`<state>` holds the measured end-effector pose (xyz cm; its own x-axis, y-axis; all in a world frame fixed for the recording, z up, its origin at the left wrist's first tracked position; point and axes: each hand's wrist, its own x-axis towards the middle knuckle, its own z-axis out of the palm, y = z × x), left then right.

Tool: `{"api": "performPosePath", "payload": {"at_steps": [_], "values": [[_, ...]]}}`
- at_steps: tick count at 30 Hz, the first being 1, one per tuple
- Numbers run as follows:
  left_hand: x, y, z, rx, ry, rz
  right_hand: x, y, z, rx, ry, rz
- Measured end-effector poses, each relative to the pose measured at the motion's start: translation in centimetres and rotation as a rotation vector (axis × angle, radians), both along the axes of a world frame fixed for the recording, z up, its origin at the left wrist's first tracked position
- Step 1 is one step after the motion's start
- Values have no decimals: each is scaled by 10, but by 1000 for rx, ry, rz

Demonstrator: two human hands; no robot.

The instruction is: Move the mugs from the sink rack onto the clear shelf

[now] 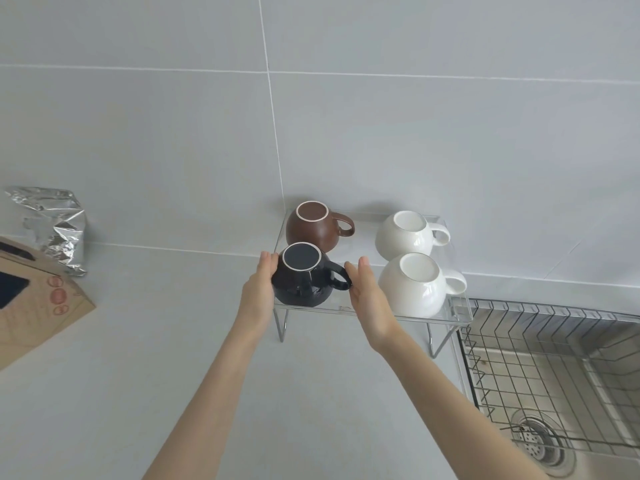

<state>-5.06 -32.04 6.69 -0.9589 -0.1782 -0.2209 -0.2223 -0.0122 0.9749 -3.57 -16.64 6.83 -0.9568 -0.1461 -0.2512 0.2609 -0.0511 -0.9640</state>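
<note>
Several mugs stand upside down on the clear shelf [374, 311] against the tiled wall. A black mug [301, 282] is at the front left, a brown mug [313, 230] behind it. Two white mugs sit on the right, one at the back [407, 233] and one at the front [414, 285]. My left hand [258, 289] rests flat against the black mug's left side. My right hand [369, 292] is flat beside its handle, fingers straight, just touching or nearly so. The wire sink rack [540, 344] at the lower right holds no mugs.
The steel sink with its drain [535, 441] lies under the rack. A crumpled foil bag [57, 226] and a brown cardboard box [31, 299] stand on the grey counter at the left. Bare counter runs in front of the shelf.
</note>
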Motion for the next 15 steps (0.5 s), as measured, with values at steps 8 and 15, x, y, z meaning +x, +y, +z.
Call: {"api": "performPosePath", "payload": {"at_steps": [8,15], "values": [[12,14,2,9,7,-11,-4,4,2,13,-26,-19],[11,24,39,-389,-28,-74,1,14,42,225,39,35]]}}
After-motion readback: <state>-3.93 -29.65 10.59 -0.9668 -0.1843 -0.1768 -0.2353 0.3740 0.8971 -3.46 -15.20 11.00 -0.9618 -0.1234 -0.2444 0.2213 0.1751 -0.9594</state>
